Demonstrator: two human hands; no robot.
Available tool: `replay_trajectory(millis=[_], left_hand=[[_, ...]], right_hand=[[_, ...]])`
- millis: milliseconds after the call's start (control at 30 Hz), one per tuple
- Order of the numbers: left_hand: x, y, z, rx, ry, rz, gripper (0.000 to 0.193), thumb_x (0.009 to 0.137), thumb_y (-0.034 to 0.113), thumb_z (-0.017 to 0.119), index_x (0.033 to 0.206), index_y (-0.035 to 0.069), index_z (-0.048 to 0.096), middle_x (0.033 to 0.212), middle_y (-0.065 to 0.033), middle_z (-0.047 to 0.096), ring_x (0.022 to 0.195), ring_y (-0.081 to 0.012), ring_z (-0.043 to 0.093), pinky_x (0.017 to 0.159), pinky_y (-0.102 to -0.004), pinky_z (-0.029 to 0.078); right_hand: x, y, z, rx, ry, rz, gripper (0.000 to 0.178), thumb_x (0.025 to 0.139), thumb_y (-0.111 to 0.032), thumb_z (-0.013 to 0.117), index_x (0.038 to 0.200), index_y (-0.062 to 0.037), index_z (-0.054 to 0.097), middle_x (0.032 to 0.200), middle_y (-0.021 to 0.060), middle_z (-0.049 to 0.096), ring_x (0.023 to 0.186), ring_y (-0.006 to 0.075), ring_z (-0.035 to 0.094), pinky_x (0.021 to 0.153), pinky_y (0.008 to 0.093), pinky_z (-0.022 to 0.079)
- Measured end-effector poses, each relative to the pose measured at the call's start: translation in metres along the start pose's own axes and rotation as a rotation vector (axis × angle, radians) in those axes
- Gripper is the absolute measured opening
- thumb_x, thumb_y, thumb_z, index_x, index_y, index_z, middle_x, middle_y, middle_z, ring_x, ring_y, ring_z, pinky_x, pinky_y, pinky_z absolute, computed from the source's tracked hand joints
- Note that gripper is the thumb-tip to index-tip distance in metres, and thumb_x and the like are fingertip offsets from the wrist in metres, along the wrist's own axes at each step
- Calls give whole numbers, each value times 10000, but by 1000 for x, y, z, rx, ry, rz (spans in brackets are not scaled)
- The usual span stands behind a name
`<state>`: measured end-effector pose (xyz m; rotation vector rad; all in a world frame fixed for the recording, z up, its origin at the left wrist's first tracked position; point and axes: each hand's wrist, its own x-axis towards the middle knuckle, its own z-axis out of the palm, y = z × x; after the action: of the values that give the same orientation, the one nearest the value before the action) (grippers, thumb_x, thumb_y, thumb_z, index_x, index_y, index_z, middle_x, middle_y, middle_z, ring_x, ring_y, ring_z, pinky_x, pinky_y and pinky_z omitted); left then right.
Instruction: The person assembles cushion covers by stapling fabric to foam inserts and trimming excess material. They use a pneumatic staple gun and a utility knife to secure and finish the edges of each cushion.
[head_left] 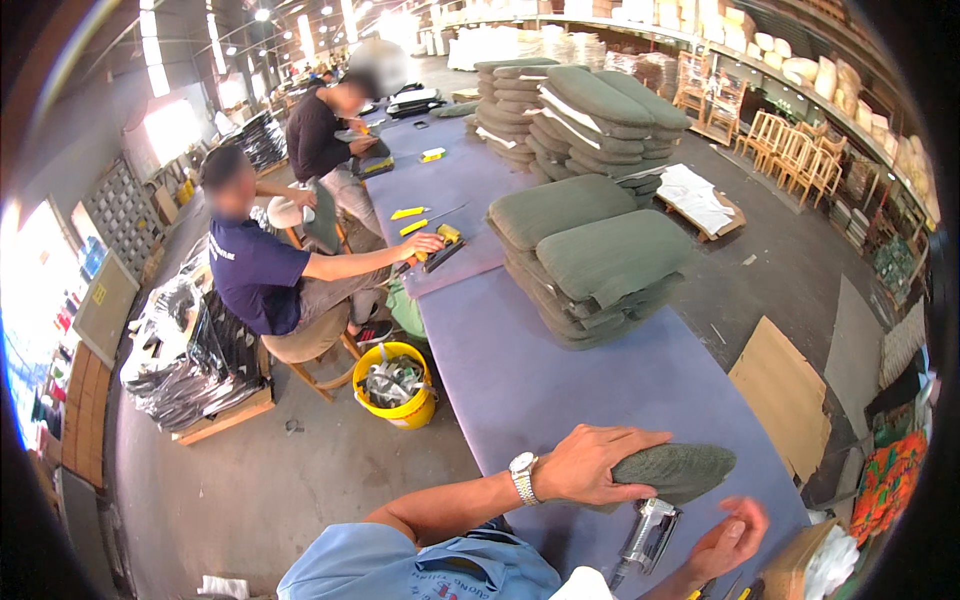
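My left hand [590, 466], below a metal wristwatch [523, 478], grips the end of a dark green upholstered cushion [678, 472]. The cushion is held up on its edge at the near end of the table. Just under it lies a silver staple gun [652, 533], its handle toward me, touched by neither hand. My right hand [733, 540] is to the right of the staple gun, fingers loosely curled and somewhat blurred, with nothing seen in it. Farther along the table stand stacks of similar green cushions [615, 235].
The blue-covered table [530, 390] stretches away from me. A yellow bucket [408, 410] of scraps stands at its left side. Two people sit along that side; one person's hand [425, 243] is on a yellow tool. Flat cardboard [780, 390] lies on the floor at right.
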<state>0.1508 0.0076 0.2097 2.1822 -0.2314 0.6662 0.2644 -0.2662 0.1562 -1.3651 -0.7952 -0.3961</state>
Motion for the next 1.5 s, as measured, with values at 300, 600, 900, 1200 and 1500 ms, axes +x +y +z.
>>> replay_trajectory(millis=[300, 600, 900, 1200, 1500], left_hand=[[-5, -33, 22, -17, 6, -44, 742, 773, 518, 874, 1323, 82, 631, 1121, -121, 728, 985, -333, 724, 826, -404, 587], [-131, -149, 64, 104, -105, -515, 795, 721, 626, 870, 1273, 118, 604, 1194, -120, 688, 1105, -337, 685, 916, -442, 567], [-129, -172, 71, 19, -220, -487, 801, 696, 506, 932, 1315, 116, 609, 1255, -141, 669, 1221, -343, 622, 1026, -449, 511], [-155, -311, 102, -834, -464, -1006, 551, 841, 96, 864, 1321, 93, 594, 1227, -52, 687, 1073, -221, 682, 856, -366, 588], [-114, -301, 29, -894, -331, -856, 445, 916, 111, 786, 1308, 41, 588, 1220, -70, 667, 999, -183, 638, 884, -380, 542]], right_hand=[[75, -33, 49, -554, -457, -3, 692, 903, -632, 671, 1185, 0, 700, 1004, 166, 727, 880, 354, 701, 842, 443, 533], [53, -49, -8, -689, -490, 270, 891, 603, -683, 894, 1124, 14, 701, 897, 144, 730, 848, 309, 718, 813, 394, 552], [-48, -67, -26, -818, -77, 209, 836, 613, -682, 898, 1049, 10, 726, 884, 122, 735, 852, 296, 717, 781, 406, 555], [-93, -120, 23, -1087, 225, 223, 644, 673, -624, 884, 1003, -83, 769, 897, 104, 756, 811, 312, 739, 728, 406, 565], [-125, -161, 128, -1086, 499, 329, 595, 720, -589, 870, 1053, -106, 771, 923, 100, 757, 867, 309, 734, 718, 412, 549]])
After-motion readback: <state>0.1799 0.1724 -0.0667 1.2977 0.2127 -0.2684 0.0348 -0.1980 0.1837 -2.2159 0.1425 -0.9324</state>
